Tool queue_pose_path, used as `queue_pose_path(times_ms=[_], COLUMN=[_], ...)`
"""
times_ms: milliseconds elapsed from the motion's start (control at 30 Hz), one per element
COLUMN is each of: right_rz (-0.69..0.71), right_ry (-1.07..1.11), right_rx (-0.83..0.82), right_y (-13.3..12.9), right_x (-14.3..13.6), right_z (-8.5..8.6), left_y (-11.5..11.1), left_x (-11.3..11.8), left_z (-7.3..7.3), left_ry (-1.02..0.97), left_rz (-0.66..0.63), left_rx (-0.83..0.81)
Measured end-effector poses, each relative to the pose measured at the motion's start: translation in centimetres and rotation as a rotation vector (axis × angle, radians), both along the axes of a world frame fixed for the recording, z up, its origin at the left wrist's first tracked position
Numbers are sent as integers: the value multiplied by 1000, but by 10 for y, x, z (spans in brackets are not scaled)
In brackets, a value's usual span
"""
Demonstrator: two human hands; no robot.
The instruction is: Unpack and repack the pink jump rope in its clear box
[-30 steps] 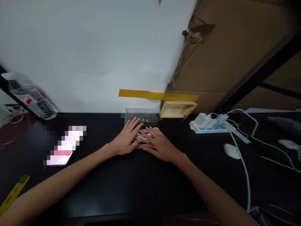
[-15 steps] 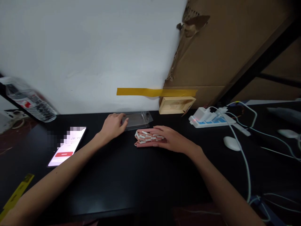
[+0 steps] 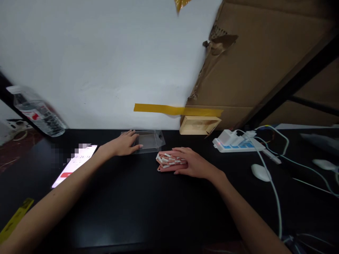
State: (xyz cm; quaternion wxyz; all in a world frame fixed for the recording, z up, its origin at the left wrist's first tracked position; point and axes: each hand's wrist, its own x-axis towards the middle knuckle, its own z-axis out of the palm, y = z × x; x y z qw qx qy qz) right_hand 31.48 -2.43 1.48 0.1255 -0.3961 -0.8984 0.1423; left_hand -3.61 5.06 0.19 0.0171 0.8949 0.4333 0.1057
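Head view: the left hand (image 3: pixel 127 143) is laid over the left part of the clear box (image 3: pixel 148 141), thumb spread from the fingers. The pink-and-white bundle (image 3: pixel 169 161) is set on the black table (image 3: pixel 127 208), just nearer than the box — its right end is clasped by the right hand (image 3: pixel 194 165), between thumb and fingers. The wooden tray (image 3: pixel 198 131) is seen behind — below yellow tape (image 3: pixel 159 108)

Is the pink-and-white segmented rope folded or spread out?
Folded: the pink-and-white segmented rope lies in a compact bundle, strands packed together, with the right hand over one end.
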Motion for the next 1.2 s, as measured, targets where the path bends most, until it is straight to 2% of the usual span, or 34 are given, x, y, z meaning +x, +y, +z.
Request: queue_pose_path(times_ms=[67,167,300,600,900,1033,1200], right_rz=[-10,-28,-46,-38,-65,-94,-126], right_ry=[10,13,7,79,113,120,99], right_rx=[2,61,83,34,9,44,72], right_y=[2,6,12,18,24,28,30], right_x=[4,8,15,26,36,39,39], right_z=[1,-3,-10,-19,-21,-25,-29], left_y=[-1,-4,-6,-9,-4,-11,-25], left_x=[2,7,9,1,-6,0,20], left_z=[1,-7,-14,-1,5,3,-2], left_ry=[-28,-35,-34,-19,-33,-40,-32], left_rz=[28,59,-10,-142,-198,-202,-209], left_rx=[53,121,91,34,-5,13,38])
